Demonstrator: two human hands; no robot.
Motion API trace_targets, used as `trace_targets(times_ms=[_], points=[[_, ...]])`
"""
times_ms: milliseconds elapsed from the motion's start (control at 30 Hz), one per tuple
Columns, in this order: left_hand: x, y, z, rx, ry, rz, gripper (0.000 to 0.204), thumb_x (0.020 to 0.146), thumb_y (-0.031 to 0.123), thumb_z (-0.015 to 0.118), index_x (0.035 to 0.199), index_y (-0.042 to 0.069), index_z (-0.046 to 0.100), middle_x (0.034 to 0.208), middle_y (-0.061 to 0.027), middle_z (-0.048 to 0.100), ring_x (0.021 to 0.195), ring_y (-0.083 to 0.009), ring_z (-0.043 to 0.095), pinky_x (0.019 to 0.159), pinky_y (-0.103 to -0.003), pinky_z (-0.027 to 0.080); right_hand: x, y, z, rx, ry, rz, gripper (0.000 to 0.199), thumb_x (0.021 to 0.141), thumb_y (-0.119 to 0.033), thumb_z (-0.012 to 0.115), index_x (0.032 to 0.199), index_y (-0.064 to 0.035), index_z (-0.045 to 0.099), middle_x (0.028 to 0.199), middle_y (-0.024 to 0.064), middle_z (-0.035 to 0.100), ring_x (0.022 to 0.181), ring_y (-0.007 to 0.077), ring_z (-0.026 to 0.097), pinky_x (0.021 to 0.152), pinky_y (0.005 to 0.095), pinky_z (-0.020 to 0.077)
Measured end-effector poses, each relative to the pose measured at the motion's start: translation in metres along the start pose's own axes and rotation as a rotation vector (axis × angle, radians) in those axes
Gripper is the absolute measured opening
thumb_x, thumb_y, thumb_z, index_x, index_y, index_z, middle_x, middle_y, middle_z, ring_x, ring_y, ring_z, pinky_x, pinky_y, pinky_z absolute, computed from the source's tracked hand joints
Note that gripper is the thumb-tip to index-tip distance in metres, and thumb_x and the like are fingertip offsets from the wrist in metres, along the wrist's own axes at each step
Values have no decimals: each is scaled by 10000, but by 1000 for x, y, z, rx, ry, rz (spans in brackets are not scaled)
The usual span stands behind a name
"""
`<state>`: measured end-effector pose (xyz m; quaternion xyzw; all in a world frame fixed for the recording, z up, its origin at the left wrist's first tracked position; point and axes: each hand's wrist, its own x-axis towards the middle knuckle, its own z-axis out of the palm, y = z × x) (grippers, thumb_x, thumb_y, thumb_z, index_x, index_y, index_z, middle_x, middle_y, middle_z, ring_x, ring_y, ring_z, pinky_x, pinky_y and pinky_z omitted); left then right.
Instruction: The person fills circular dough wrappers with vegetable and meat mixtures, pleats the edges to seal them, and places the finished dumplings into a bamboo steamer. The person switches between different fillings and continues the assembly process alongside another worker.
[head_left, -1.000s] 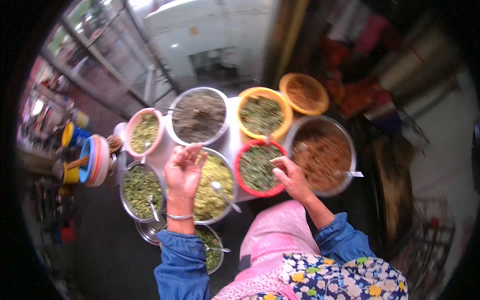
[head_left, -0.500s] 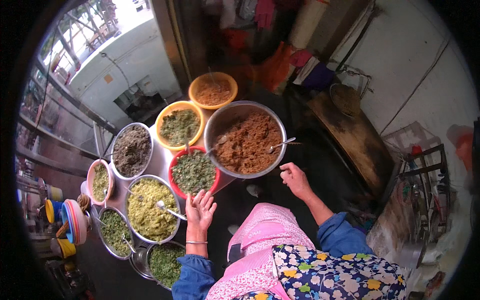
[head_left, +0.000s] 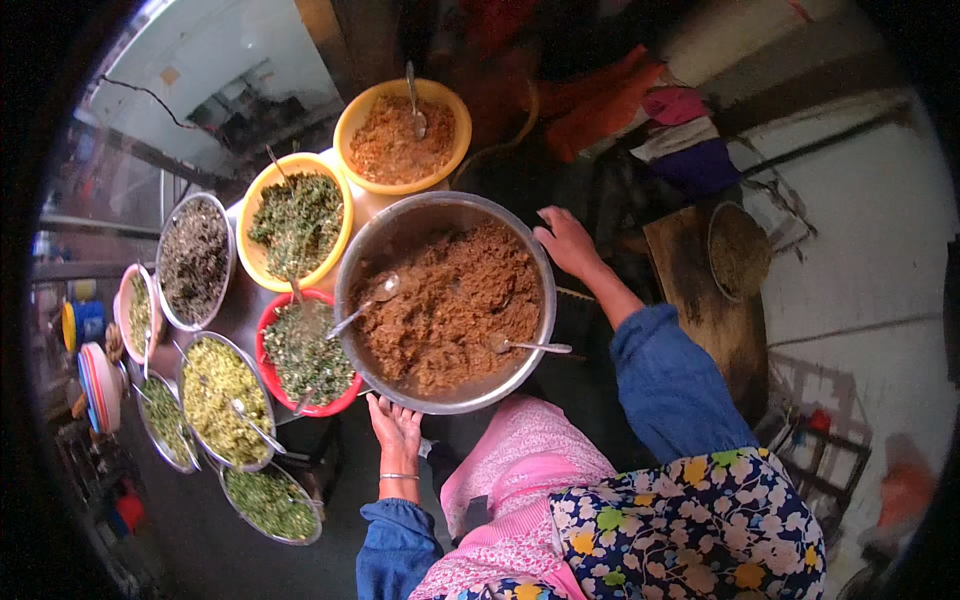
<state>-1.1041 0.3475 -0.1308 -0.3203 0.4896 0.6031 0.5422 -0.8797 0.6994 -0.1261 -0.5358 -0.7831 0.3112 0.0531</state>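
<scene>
A large steel bowl (head_left: 452,402) full of crumbly reddish-brown filling (head_left: 440,300) stands in front of me, with two metal spoons in it. My left hand (head_left: 398,430), with a bracelet at the wrist, is palm up at the bowl's near left edge. Its fingers are stretched out, the tips at or just under the rim. On the far right side, my right hand (head_left: 570,245) reaches to the rim with its fingers apart. Whether these fingertips touch the metal I cannot tell. Left of the bowl, a red bowl (head_left: 352,398) of chopped green-and-white filling sits close against it.
Two yellow bowls (head_left: 458,165) stand at the far side. Several more bowls, one with yellow filling (head_left: 225,400), crowd the left. A wooden board (head_left: 690,270) with a round sieve-like dish (head_left: 738,250) lies at the right, below hanging cloths (head_left: 690,155).
I have come closer to the steel bowl, which looks larger and nearer. My left hand has moved from beside the red bowl to the steel bowl's near edge; my right hand has reached farther forward.
</scene>
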Motion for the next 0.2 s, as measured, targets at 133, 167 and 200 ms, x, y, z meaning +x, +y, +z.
trace_targets(times_ms=[133,167,200], points=[[-4,-27,28,-165,166,103,686,899,561,374,1403,103,292,1468,-87,264,1333,-300,276,1073,-530,232,69,-28,9,-7,-397,32,408,874,-295,540,1194,-51,476,1158,212,526,1088,365,503,905,440,416],[-6,-30,32,-156,185,121,703,895,569,377,1411,103,271,1472,-93,252,1339,-297,267,1069,-558,213,81,-37,12,-55,-485,43,413,872,-305,546,1200,-64,479,1185,211,515,1104,364,495,909,443,414],[-9,-36,36,-145,203,138,721,890,576,380,1419,104,249,1477,-99,240,1346,-294,257,1065,-585,195,89,-46,14,-105,-571,54,418,870,-314,551,1207,-77,481,1212,210,504,1119,363,487,913,445,411]])
